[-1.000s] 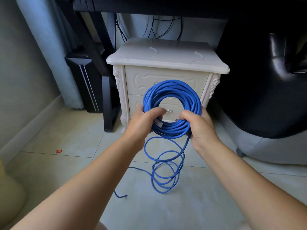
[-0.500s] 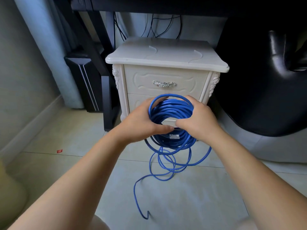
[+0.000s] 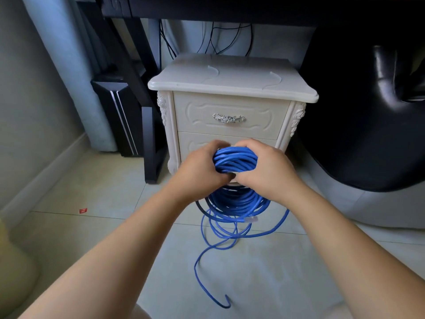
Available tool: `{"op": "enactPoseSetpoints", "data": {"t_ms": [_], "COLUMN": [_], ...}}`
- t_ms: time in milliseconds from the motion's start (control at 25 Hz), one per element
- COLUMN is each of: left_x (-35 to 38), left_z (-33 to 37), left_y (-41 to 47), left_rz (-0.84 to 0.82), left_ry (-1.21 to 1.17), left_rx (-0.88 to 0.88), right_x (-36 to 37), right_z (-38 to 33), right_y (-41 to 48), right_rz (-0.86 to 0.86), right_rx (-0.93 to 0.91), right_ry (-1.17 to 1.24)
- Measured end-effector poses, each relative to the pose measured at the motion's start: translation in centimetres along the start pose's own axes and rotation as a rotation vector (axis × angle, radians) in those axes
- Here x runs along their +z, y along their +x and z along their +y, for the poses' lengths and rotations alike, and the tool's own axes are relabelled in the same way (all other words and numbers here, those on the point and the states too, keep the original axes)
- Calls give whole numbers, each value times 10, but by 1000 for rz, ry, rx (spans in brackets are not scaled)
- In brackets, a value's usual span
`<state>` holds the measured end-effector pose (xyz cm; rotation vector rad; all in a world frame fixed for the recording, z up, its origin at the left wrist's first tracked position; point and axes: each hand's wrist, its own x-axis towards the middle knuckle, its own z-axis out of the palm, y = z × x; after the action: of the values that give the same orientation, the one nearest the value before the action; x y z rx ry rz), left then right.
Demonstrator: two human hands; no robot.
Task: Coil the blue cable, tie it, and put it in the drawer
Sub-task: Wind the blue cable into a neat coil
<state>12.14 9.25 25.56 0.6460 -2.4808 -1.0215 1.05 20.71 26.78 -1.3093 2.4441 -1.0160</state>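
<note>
The blue cable (image 3: 234,160) is gathered into a thick coil held in front of the white nightstand. My left hand (image 3: 202,169) grips the coil's left side and my right hand (image 3: 266,171) grips its right side, thumbs meeting in the middle. Below the hands the coil's lower half hangs, with a clear plug (image 3: 251,219) sticking out. Several loose loops and a free tail trail down onto the floor. The nightstand's top drawer (image 3: 230,116) is closed, with a silver handle (image 3: 228,118). The lower drawer is partly hidden behind my hands.
The white nightstand (image 3: 232,79) stands under a dark desk. A black desk leg (image 3: 150,143) and a black case stand to its left. A black chair (image 3: 368,125) fills the right. A small red scrap (image 3: 83,210) lies on the tiled floor.
The coil has been lowered and squeezed flatter between both hands, uncovering the top drawer's handle. The loose tail has spread farther across the floor toward me.
</note>
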Motion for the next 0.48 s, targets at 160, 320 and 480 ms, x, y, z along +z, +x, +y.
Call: {"op": "enactPoseSetpoints", "data": {"t_ms": [160, 320, 480], "left_x": [3, 6, 4], "left_z": [0, -4, -9], "left_y": [5, 9, 16], "left_rz": [136, 204, 362], "left_ry": [-69, -237, -533], "left_rx": [-96, -246, -455], "right_x": [-4, -7, 5], "right_z": [2, 10, 11], "right_y": [1, 0, -8], "right_rz": [-24, -105, -106], "right_rx": [75, 138, 245], "right_ry": [232, 384, 709]}}
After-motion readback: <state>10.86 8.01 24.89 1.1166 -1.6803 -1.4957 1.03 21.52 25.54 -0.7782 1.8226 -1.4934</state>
